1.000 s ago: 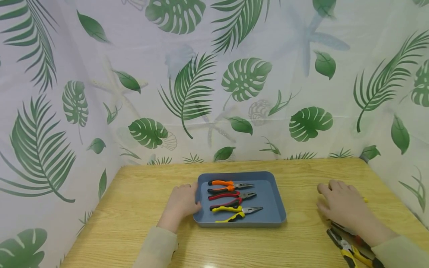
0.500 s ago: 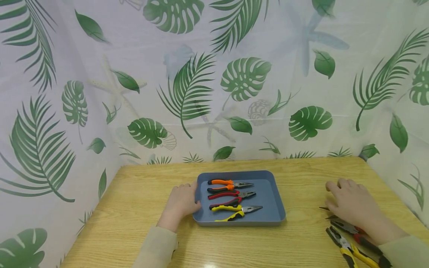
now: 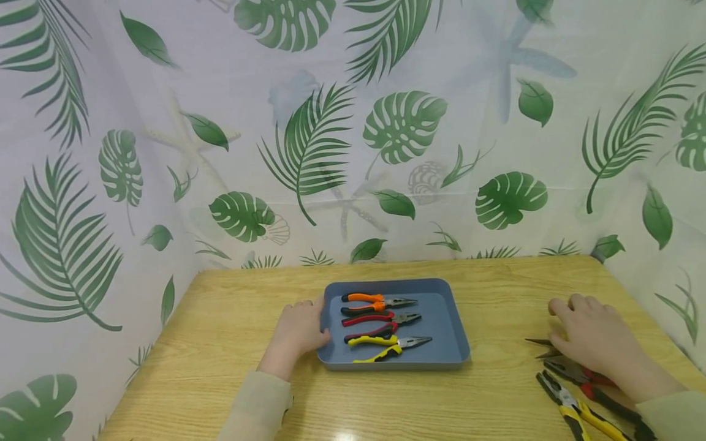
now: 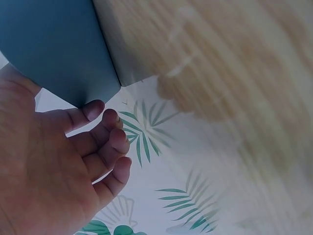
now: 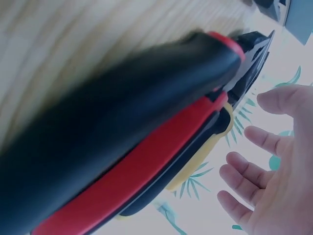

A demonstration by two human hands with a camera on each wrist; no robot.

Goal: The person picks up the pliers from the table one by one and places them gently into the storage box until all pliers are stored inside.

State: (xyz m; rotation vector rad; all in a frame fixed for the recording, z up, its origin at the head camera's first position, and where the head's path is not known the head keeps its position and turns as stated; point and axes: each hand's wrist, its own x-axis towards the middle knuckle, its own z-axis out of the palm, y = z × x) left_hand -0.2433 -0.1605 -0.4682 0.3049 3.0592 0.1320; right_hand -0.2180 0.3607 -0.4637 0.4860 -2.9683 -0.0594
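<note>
My left hand (image 3: 295,337) holds the left edge of a blue-grey tray (image 3: 460,337), thumb over the rim; in the left wrist view the index fingertip touches the tray's wall (image 4: 54,44). Orange-black needle-nose pliers (image 3: 377,304), red-black pliers (image 3: 386,321) and yellow-black needle-nose pliers (image 3: 394,346) lie in the tray. At right, my right hand (image 3: 598,337) hovers with spread, loosely bent fingers and holds nothing. Partly beneath it are pointed plier tips (image 3: 540,342), their handles hidden. Another red-black pair of pliers (image 5: 161,132) lies by the wrist, beside yellow-black pliers (image 3: 568,401).
Everything stands on a wood-grain table (image 3: 231,294). Behind it and along both sides hangs a white leaf-print cloth (image 3: 342,202). Bare tabletop (image 3: 496,343) separates the tray from the loose pliers.
My right hand has moved to the right, so more of the pointed tips and the red-black pliers beneath it show. My left hand and the tray have stayed in place.
</note>
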